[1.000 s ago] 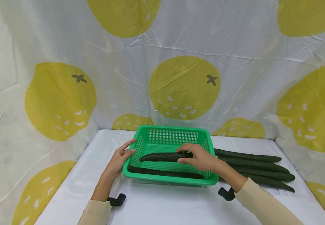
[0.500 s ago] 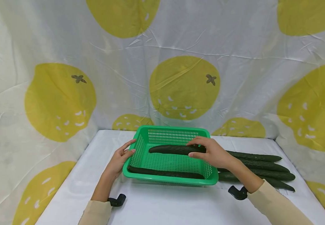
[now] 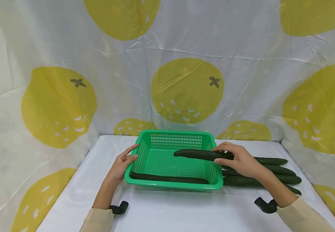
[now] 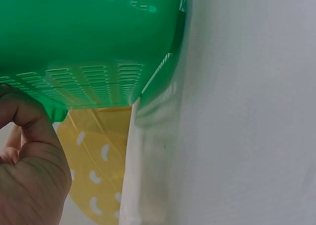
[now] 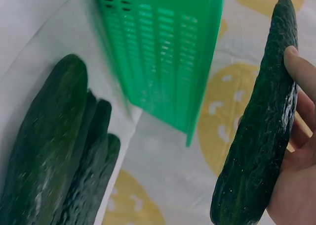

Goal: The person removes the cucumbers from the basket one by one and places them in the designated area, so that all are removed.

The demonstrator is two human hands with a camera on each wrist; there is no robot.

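My right hand [image 3: 241, 161] grips a long dark green cucumber [image 3: 196, 154] across the right rim of the green plastic basket [image 3: 173, 185]. The cucumber's far end reaches out over the basket's inside. In the right wrist view the thumb and fingers close round the held cucumber [image 5: 256, 131], which is raised above the basket's rim. At the basket's left side, my left hand [image 3: 119, 169] holds the rim; in the left wrist view its fingers curl at the edge. Another cucumber [image 3: 168, 178] lies in the basket along its near wall.
Several cucumbers [image 3: 242, 181] lie side by side on the white-covered table [image 3: 167, 212], right of the basket and partly behind my right arm. A cloth [image 3: 126, 80] printed with yellow lemons hangs behind and at both sides.
My right hand has lifted the cucumber from inside the basket and carried it right, to the right rim. The left hand stays on the basket, and the other cucumber in it has not moved.
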